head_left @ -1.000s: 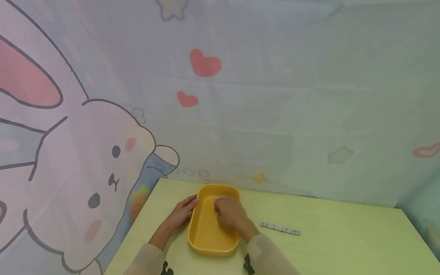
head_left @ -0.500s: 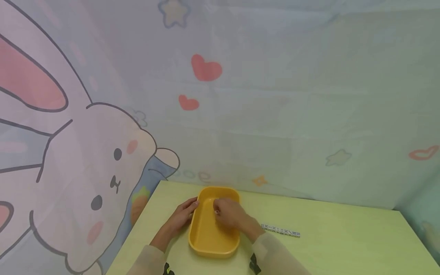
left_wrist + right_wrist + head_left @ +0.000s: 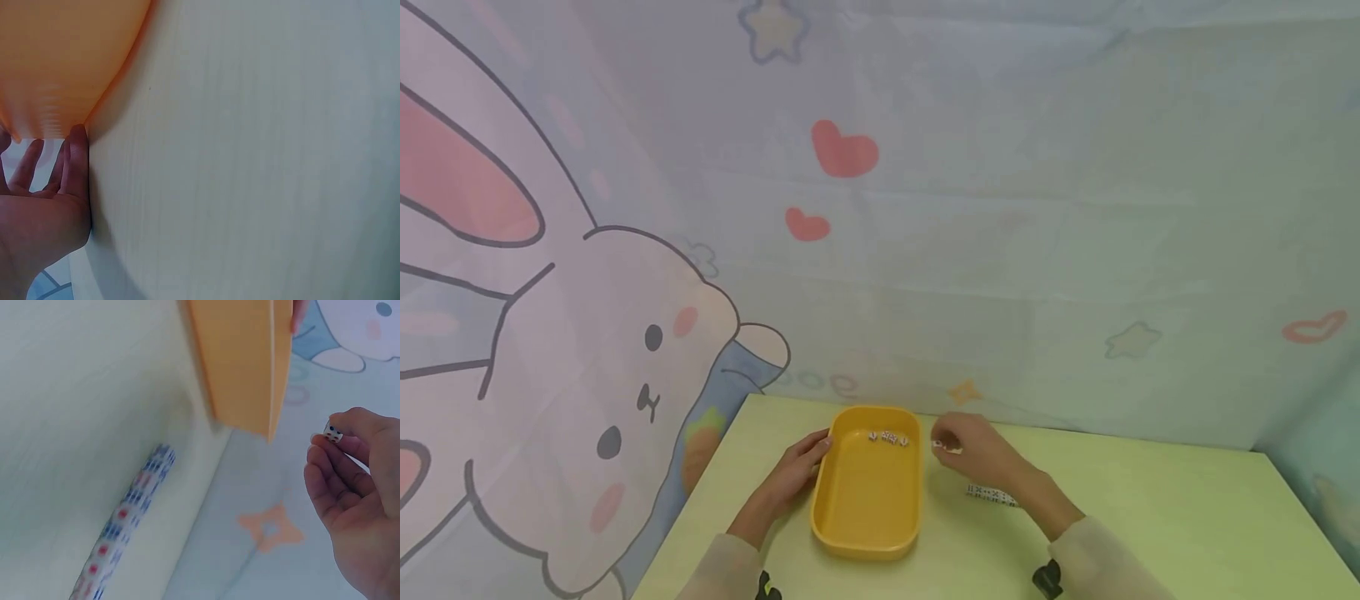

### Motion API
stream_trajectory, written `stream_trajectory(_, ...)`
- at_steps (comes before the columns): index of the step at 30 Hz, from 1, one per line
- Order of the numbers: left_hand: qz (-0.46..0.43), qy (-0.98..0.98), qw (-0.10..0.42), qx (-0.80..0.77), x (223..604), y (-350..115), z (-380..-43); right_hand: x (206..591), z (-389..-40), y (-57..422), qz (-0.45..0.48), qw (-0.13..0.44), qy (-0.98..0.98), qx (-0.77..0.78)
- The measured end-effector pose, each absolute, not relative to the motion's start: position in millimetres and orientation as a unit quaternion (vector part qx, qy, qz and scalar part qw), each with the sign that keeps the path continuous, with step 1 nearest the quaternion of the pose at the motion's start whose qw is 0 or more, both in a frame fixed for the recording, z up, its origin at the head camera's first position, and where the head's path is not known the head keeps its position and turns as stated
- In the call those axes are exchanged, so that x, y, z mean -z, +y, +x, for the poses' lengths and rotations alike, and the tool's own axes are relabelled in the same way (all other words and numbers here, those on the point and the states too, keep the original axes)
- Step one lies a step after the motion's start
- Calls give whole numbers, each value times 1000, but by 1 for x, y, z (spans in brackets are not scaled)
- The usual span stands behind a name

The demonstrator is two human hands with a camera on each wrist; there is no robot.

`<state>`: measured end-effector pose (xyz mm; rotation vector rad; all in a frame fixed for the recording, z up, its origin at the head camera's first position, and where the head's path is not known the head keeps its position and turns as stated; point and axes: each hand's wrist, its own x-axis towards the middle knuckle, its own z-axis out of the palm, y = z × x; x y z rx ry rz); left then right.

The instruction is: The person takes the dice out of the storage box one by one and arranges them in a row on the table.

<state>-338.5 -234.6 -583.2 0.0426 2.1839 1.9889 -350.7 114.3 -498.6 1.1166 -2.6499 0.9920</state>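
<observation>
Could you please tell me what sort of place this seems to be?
Probably an indoor tabletop corner, perhaps arranged for play or filming: a creased cartoon-printed backdrop stands behind a plain table, which bears a yellow tray and a row of dice.

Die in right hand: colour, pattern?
White die with dark pips; shows best in right wrist view.

Centred on the yellow tray (image 3: 866,504), the left hand (image 3: 793,475) blocks 9 o'clock, and the right hand (image 3: 981,454) and a row of dice (image 3: 988,494) obstruct 3 o'clock. Inside, loose dice (image 3: 889,437) sit toward 12 o'clock, leaving room toward 6. The backdrop (image 3: 1037,317) bars 12 o'clock; the worktop (image 3: 962,558) at 5 o'clock gives passage.
</observation>
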Motion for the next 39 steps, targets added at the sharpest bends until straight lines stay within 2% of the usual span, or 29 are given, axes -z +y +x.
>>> stream_trajectory(8, 9, 736, 96, -670, 581, -233, -341, 515, -350, 183, 356, 70, -867, -342)
stream_trajectory(15, 0, 739, 103, -666, 577, -232, -341, 538, -341, 233, 288, 34, -880, -376)
stream_trajectory(22, 8, 732, 94, -675, 579, -232, -341, 568, -330, 268, 267, 53, -890, -367)
stream_trajectory(30, 12, 739, 110, -665, 581, -229, -341, 587, -325, 293, 267, 79, -903, -328)
stream_trajectory(39, 6, 731, 99, -675, 578, -230, -339, 596, -329, 295, 282, 53, -902, -323)
